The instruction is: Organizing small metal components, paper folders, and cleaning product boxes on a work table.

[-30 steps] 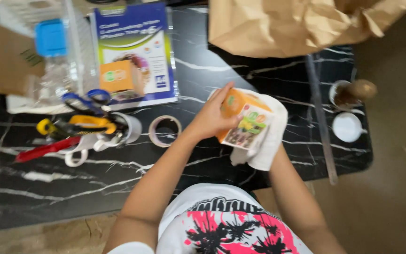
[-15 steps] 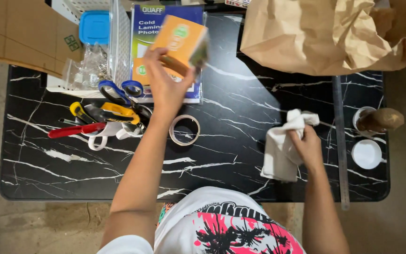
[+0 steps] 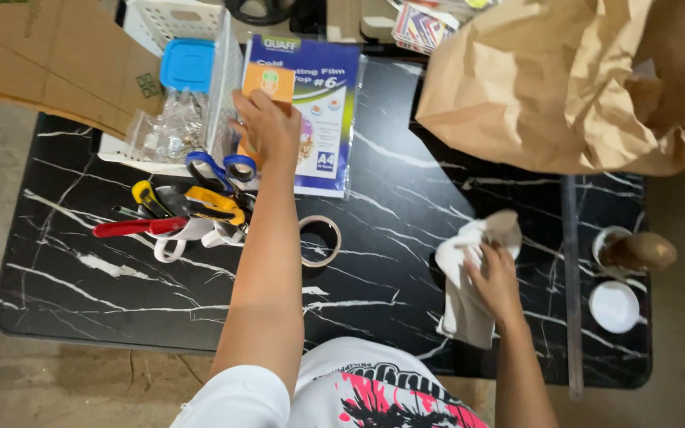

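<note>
My left hand [image 3: 262, 125] reaches far across the black marble-patterned table [image 3: 390, 301] and grips a small orange box [image 3: 271, 82], which rests on a blue and white film pack [image 3: 319, 111]. My right hand [image 3: 495, 279] is closed on a crumpled white cloth [image 3: 461, 293] lying on the table's right side. A roll of clear tape [image 3: 319, 240] sits between my two arms.
Blue-handled scissors [image 3: 220, 168], yellow and red cutters [image 3: 168, 210] and other tools lie at the left. A white basket [image 3: 176, 79] with a blue-lidded tub stands at the back left beside cardboard. A big brown paper bag [image 3: 564, 87] fills the back right. A small jar [image 3: 636, 252] and white lid [image 3: 615, 306] sit at the right edge.
My left hand carried the orange box from the cloth at the right to the back left and set it down on the film pack. My right hand stays on the cloth.
</note>
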